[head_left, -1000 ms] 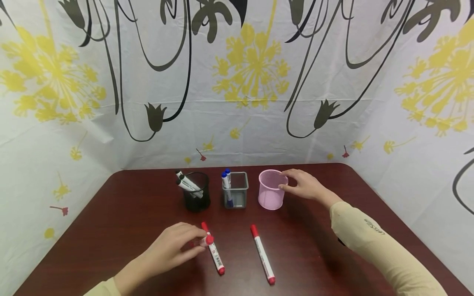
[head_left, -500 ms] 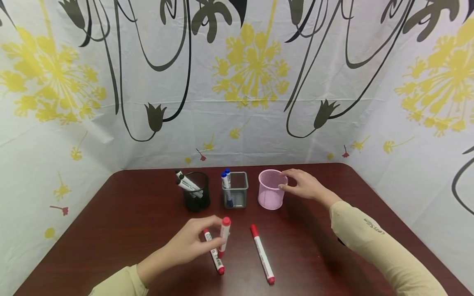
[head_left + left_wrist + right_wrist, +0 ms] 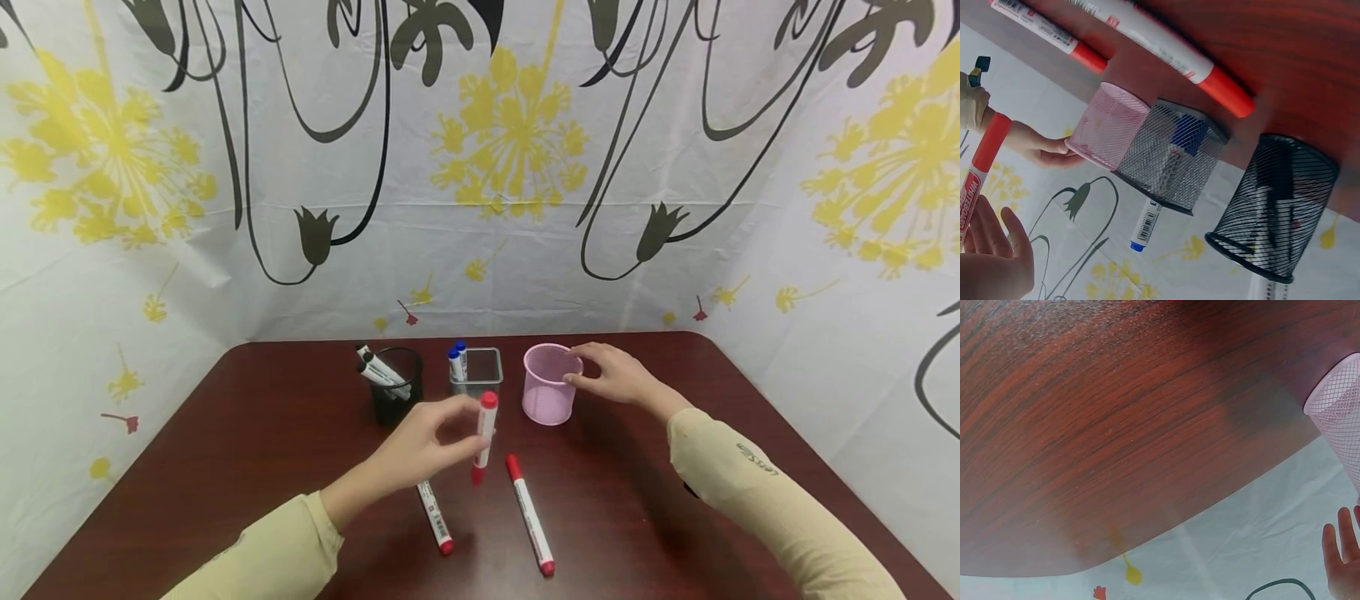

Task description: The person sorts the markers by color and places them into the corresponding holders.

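Note:
My left hand (image 3: 420,446) pinches a red-capped marker (image 3: 486,425) between thumb and fingers. The marker stands nearly upright above the table, in front of the grey square mesh pen holder (image 3: 491,367). At the pink round mesh pen cup (image 3: 548,402), my right hand (image 3: 618,377) holds the right side of the rim with thumb and fingers. No pens show inside the pink cup. Two more red markers lie on the table: one (image 3: 435,521) partly hidden behind my left hand, the other (image 3: 531,518) further right.
Two blue-capped markers (image 3: 456,367) stand in the grey holder. The black mesh pen cup (image 3: 388,410) at the left holds several black-capped markers (image 3: 384,375). The brown table (image 3: 225,467) ends at a patterned cloth (image 3: 360,275) behind the holders.
My left hand has lifted its red marker off the table area, turned it upright and carried it forward and to the right. The right hand stays at the pink cup.

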`<state>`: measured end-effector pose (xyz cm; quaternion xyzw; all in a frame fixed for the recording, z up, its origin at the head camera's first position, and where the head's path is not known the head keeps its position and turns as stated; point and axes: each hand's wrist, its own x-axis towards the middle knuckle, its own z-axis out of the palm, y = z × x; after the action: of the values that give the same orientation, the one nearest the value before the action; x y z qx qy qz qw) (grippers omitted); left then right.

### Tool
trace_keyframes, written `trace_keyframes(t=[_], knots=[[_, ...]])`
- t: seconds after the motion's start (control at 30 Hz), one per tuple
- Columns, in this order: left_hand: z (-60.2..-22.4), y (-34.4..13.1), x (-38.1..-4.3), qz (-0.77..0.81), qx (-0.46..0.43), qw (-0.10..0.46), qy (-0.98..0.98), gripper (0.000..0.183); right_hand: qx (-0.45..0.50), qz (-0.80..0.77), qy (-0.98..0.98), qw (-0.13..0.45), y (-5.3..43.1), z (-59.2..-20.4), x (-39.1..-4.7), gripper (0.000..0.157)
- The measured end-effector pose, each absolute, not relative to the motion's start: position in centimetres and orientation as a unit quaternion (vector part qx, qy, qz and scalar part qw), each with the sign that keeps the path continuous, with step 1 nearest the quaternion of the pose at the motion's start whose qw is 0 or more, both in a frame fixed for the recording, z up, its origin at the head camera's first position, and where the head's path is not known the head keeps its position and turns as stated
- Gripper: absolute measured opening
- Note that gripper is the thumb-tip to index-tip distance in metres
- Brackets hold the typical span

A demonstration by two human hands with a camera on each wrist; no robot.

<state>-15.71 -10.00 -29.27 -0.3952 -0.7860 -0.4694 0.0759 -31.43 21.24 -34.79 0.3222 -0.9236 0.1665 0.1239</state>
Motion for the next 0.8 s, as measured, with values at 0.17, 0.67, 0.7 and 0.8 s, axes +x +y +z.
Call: trace_keyframes(t=[0.17, 0.67, 0.7, 0.8], knots=[[-28.5, -9.0, -16.6, -0.471, -0.385, 0.056, -0.792, 0.024, 0.32, 0.167, -0.925, 0.121, 21.2, -34.7, -31.4, 0.054], [-27.6, -6.7, -19.3, -0.493, -0.382, 0.078, -0.778, 0.024, 0.312, 0.167, -0.928, 0.116, 21.2, -34.8, -31.2, 0.054], [-27.5, -6.5, -19.5, -0.492, -0.381, 0.077, -0.779, 0.024, 0.311, 0.169, -0.928, 0.115, 21.2, -34.8, -31.2, 0.054], [-27.3, -6.0, -19.9, -0.49, -0.375, 0.073, -0.783, 0.024, 0.308, 0.169, -0.929, 0.112, 21.1, -34.7, -31.1, 0.055]])
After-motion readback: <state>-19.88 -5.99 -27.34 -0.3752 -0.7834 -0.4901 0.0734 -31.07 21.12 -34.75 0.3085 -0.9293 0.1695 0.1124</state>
